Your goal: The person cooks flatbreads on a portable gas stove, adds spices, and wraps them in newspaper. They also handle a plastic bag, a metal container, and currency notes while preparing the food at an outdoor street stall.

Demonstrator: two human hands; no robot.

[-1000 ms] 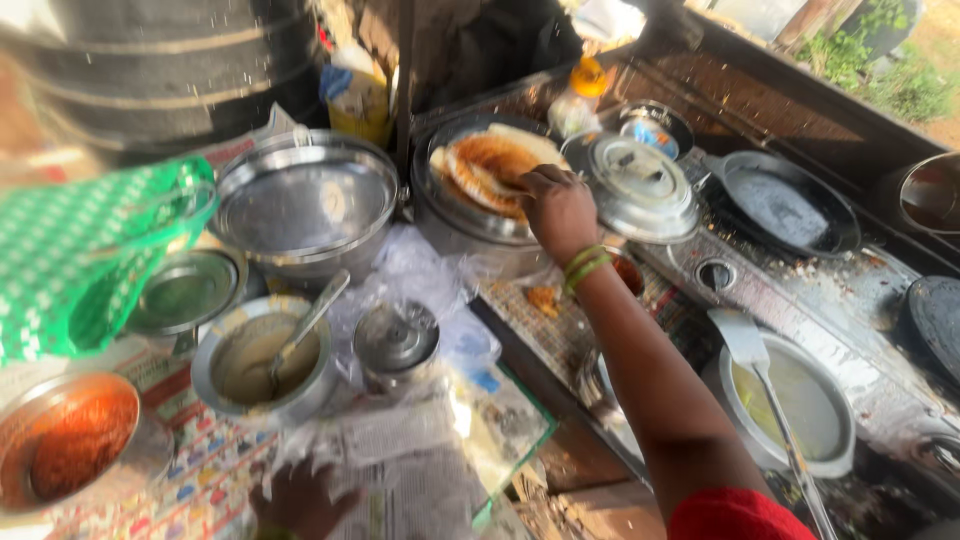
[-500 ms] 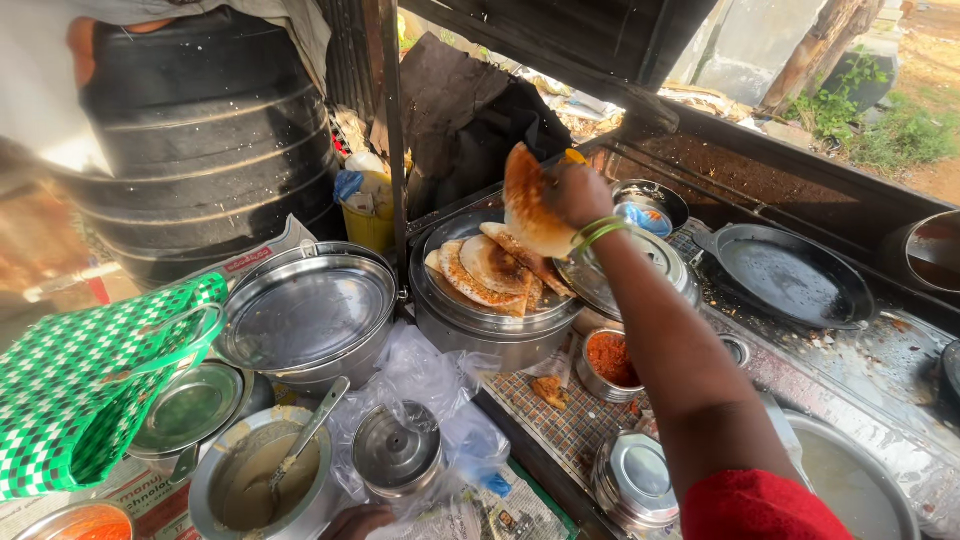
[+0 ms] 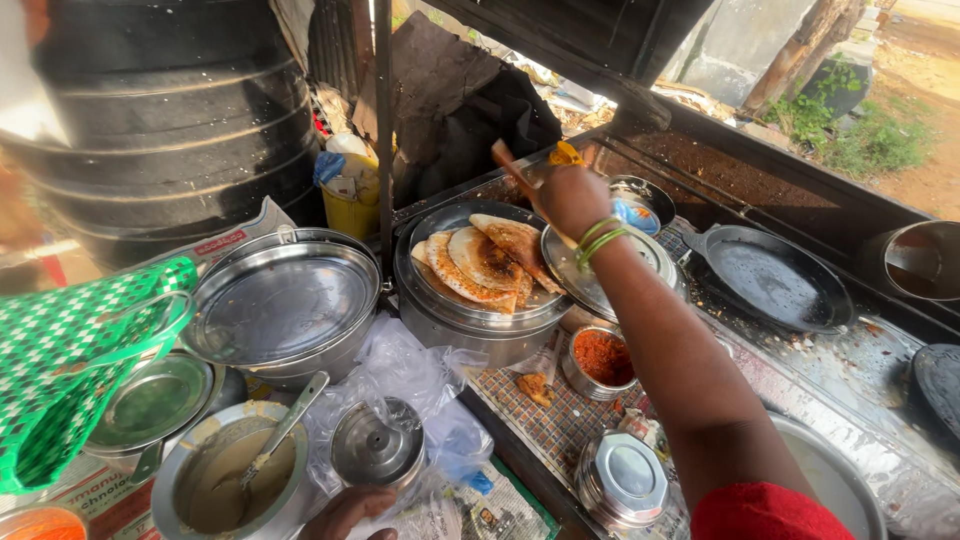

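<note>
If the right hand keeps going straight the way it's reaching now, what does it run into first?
Probably the dark crumpled sheeting behind the pan of folded dosas. The right hand points up and away over the pan's far rim; depth is unclear, so the small steel bowl beside it might be closer.

At the centre of the frame sits a steel pot [image 3: 470, 310] with folded flatbreads [image 3: 480, 262] lying in it. Just right of it a round lid [image 3: 600, 280] leans against its rim, and the right hand [image 3: 568, 198] hovers above that lid. To the pot's left stands a lidded vessel [image 3: 285, 305]. Below the lid is a small cup of powder [image 3: 600, 360], and lower still a small lidded tin [image 3: 620, 482]. A flat pan [image 3: 775, 278] lies at right. At lower left a bowl of batter [image 3: 235, 480] holds a spoon [image 3: 285, 425]; the left hand [image 3: 350, 512] shows at the bottom edge.
</note>
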